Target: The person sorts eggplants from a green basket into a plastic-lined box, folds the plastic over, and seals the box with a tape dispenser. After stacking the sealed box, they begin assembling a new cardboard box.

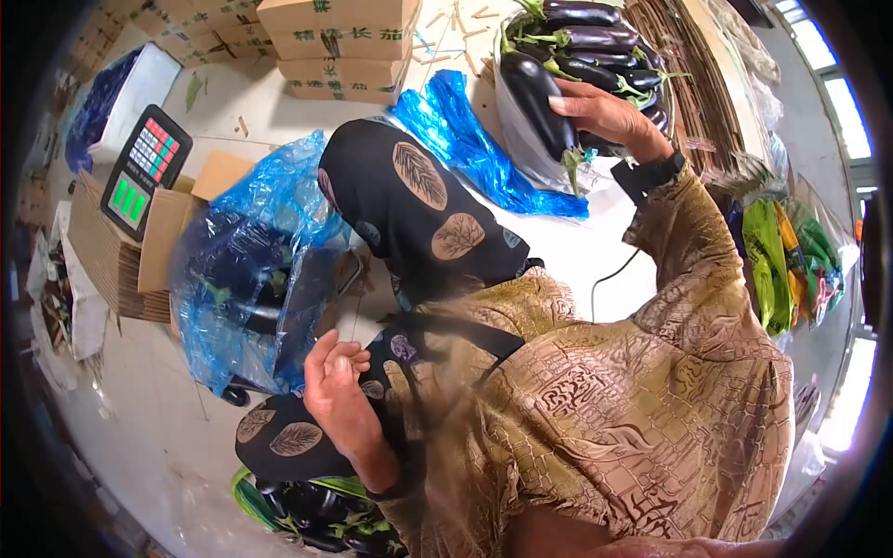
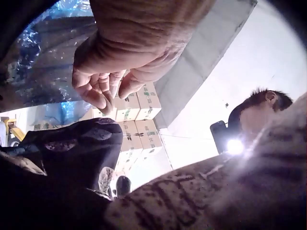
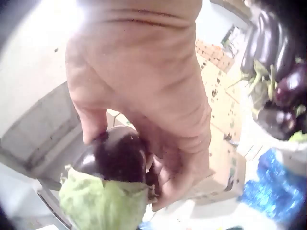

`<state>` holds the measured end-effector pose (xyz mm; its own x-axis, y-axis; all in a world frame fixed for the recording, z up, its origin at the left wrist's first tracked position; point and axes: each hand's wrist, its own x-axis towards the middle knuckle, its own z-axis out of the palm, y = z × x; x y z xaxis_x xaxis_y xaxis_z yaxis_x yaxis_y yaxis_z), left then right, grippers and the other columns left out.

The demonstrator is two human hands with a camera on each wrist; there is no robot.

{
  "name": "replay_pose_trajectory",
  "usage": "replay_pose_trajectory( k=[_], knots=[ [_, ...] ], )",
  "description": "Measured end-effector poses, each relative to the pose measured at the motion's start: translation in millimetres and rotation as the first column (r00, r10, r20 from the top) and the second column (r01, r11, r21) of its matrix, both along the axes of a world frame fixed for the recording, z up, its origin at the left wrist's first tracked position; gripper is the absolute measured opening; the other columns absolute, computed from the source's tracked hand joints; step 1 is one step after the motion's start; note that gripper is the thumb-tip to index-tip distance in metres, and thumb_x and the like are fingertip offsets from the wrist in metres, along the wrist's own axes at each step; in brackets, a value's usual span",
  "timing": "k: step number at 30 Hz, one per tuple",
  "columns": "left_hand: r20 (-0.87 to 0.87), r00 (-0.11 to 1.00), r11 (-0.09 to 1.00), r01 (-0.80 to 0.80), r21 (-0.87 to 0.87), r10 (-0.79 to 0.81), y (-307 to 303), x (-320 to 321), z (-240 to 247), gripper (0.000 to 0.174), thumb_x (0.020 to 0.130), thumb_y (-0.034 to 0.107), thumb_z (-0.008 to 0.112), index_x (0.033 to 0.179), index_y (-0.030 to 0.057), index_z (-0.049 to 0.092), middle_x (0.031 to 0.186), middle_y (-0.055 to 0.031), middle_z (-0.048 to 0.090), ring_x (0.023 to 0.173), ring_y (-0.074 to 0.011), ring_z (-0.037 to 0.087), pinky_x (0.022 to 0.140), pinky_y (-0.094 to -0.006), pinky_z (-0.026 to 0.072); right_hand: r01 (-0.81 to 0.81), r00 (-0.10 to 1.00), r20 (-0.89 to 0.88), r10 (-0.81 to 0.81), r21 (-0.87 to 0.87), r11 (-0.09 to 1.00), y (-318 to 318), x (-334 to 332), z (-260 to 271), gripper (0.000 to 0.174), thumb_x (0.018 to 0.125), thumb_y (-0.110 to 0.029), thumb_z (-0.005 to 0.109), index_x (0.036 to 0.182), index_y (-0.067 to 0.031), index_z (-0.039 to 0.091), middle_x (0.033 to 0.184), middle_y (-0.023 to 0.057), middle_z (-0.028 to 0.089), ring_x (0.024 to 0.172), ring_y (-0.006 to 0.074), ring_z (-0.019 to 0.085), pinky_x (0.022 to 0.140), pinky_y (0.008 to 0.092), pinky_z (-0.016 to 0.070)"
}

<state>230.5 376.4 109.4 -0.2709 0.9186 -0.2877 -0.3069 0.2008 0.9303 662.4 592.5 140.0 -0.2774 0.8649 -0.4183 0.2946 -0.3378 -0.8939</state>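
My right hand grips a dark eggplant at the near side of a lined basket heaped with eggplants. In the right wrist view, the thumb and fingers of that hand are around the dark eggplant, its green cap toward the camera. My left hand hovers above my lap, beside a blue plastic bag with eggplants inside. Its fingers hang loosely bent and hold nothing, and the left wrist view shows the same hand near the blue plastic.
Printed cartons stand at the back, with a scale display at the left. A loose blue bag lies before the basket. Flattened cardboard is stacked at the right. More eggplants lie at the bottom, beside my leg.
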Motion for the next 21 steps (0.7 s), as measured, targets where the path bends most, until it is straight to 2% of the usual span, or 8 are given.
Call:
replay_pose_trajectory(
  k=[2, 4, 10, 12, 14, 16, 18, 21],
  knots=[
    [-0.018, 1.000, 1.000, 0.019, 0.002, -0.019, 7, 6, 8, 0.034, 0.096, 0.011, 0.055, 0.125, -0.0066, 0.054, 0.099, -0.0107, 0.062, 0.087, -0.0164, 0.057, 0.079, -0.0288, 0.0458, 0.006, 0.957, -0.288, -0.011, -0.019, 1.000, -1, -32, 10, 0.064, 0.093, -0.045, 0.063, 0.136, -0.0001, 0.050, 0.125, 0.0116, 0.061, 0.111, 0.0197, 0.060, 0.098, 0.0349, 0.0460],
    [-0.029, 0.999, 1.000, 0.017, 0.004, -0.017, 12, 17, 18, 0.034, 0.091, 0.004, 0.051, 0.123, -0.0090, 0.055, 0.098, -0.0147, 0.064, 0.086, -0.0182, 0.061, 0.079, -0.0295, 0.0495, -0.145, 0.883, -0.461, 0.082, -0.103, 0.984, 10, -39, -1, 0.061, 0.093, -0.048, 0.061, 0.129, 0.0007, 0.054, 0.116, 0.0141, 0.064, 0.104, 0.0238, 0.064, 0.096, 0.0406, 0.0514],
    [-0.036, 0.999, 0.999, 0.017, -0.028, -0.018, 8, 23, 18, 0.034, 0.092, 0.005, 0.051, 0.124, -0.0085, 0.054, 0.098, -0.0133, 0.065, 0.085, -0.0170, 0.061, 0.080, -0.0290, 0.0488, -0.124, 0.788, -0.615, -0.031, -0.208, 0.970, -11, -76, -8, 0.066, 0.092, -0.049, 0.062, 0.134, -0.0002, 0.049, 0.116, 0.0194, 0.064, 0.100, 0.0307, 0.067, 0.088, 0.0426, 0.0546],
    [-0.042, 0.999, 0.999, 0.021, -0.038, -0.023, 8, 23, 23, 0.035, 0.094, 0.007, 0.051, 0.125, -0.0080, 0.053, 0.099, -0.0120, 0.064, 0.086, -0.0163, 0.060, 0.079, -0.0281, 0.0470, -0.029, 0.820, -0.569, -0.065, -0.155, 0.987, -33, -106, 19, 0.074, 0.090, -0.046, 0.067, 0.143, -0.0010, 0.040, 0.126, 0.0173, 0.058, 0.109, 0.0273, 0.062, 0.093, 0.0395, 0.0522],
    [-0.053, 0.990, 0.990, 0.125, -0.064, -0.129, 16, 31, 39, 0.036, 0.093, 0.007, 0.052, 0.126, -0.0076, 0.053, 0.099, -0.0124, 0.065, 0.089, -0.0166, 0.061, 0.082, -0.0276, 0.0479, -0.151, 0.739, -0.673, 0.035, -0.115, 0.982, -42, -128, 31, 0.074, 0.091, -0.029, 0.067, 0.150, -0.0029, 0.030, 0.132, 0.0155, 0.054, 0.114, 0.0243, 0.060, 0.095, 0.0377, 0.0509],
    [0.020, 0.978, 0.978, 0.207, 0.008, -0.207, 24, 37, 42, 0.044, 0.092, 0.007, 0.053, 0.134, -0.0061, 0.047, 0.112, -0.0150, 0.062, 0.101, -0.0192, 0.061, 0.087, -0.0287, 0.0483, -0.229, 0.722, -0.686, 0.089, -0.115, 0.967, -47, -156, 42, 0.073, 0.092, -0.023, 0.066, 0.151, -0.0029, 0.028, 0.134, 0.0139, 0.054, 0.117, 0.0208, 0.058, 0.099, 0.0357, 0.0478],
    [0.116, 0.974, 0.978, 0.186, 0.096, -0.197, 37, 47, 44, 0.062, 0.091, 0.005, 0.059, 0.146, -0.0018, 0.032, 0.129, -0.0166, 0.054, 0.113, -0.0196, 0.057, 0.096, -0.0310, 0.0461, -0.312, 0.752, -0.636, 0.173, -0.111, 0.944, -56, -186, 51, 0.071, 0.093, -0.022, 0.065, 0.151, -0.0018, 0.028, 0.135, 0.0110, 0.051, 0.125, 0.0179, 0.050, 0.108, 0.0336, 0.0378],
    [0.138, 0.972, 0.933, 0.136, 0.332, -0.191, 50, 50, 42, 0.071, 0.091, 0.002, 0.062, 0.149, -0.0016, 0.021, 0.135, -0.0156, 0.049, 0.121, -0.0204, 0.052, 0.102, -0.0341, 0.0433, -0.393, 0.705, -0.648, 0.287, -0.021, 0.919, -70, -234, 46, 0.070, 0.094, -0.019, 0.063, 0.151, -0.0004, 0.027, 0.144, 0.0116, 0.042, 0.135, 0.0200, 0.038, 0.114, 0.0358, 0.0265]
  ],
)
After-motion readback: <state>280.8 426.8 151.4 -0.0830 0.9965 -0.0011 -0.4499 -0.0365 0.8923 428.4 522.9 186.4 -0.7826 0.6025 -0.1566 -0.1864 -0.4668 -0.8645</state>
